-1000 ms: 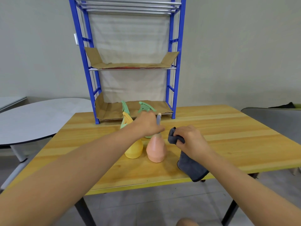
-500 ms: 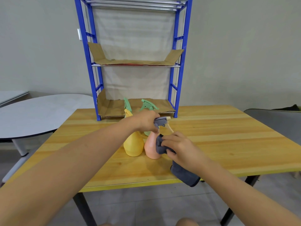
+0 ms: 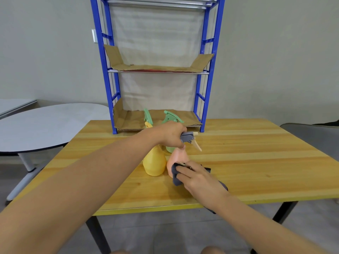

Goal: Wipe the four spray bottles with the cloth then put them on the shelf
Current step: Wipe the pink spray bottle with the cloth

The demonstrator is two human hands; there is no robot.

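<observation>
Near the tabletop's (image 3: 238, 162) front edge, the left hand (image 3: 171, 134) clasps the pink bottle's (image 3: 177, 158) sprayer neck, the firmest hold. The right hand (image 3: 198, 177) presses a soft grey cloth (image 3: 176, 177) against its smooth, probably light plastic belly, which could tip.
</observation>
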